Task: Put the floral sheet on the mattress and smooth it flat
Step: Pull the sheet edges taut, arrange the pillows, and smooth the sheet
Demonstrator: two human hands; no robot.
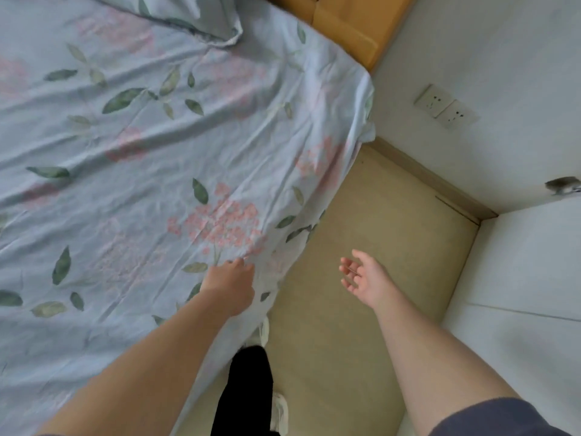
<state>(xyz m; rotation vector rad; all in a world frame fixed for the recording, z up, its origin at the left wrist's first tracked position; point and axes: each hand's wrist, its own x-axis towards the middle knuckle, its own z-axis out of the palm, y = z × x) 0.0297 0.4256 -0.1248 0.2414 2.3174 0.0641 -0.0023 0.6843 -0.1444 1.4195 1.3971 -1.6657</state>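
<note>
One soft, light floral sheet [151, 146] lies creased across the bed [342, 26] — take its hem at the side edge, where your left grip [231, 280] touches it, pinch unclear; right grip [361, 275] spread.

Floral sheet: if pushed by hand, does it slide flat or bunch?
Likely floppy: the floral sheet hangs limply over the side toward the floor. Fine creases all over suggest thin, light fabric. A push from the left hand would probably bunch it rather than slide it whole.
</note>
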